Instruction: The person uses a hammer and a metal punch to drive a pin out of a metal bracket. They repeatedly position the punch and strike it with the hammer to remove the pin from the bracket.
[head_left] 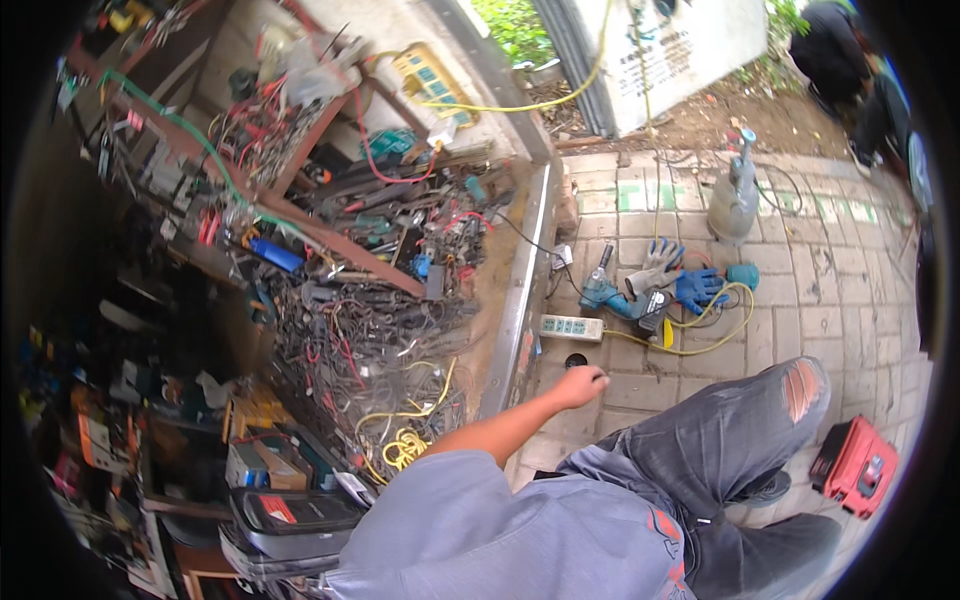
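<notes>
My left hand (582,387) hangs over the brick paving with curled fingers; what they hold, if anything, is too small to tell. Below and behind it lies a black round object (576,362). Just above is a white power strip (570,329). Near it lie a teal power tool (605,293), a grey glove (657,270), a blue glove (697,290), a teal round object (742,276) and a looped yellow cord (744,325). My right hand is out of sight.
A shed (370,300) crammed with tools and cables fills the left, bordered by a metal edge (522,290). A grey pressure sprayer (733,205) stands on the paving, a red case (855,465) lies right of my legs, and another person (828,50) is bent down at the upper right.
</notes>
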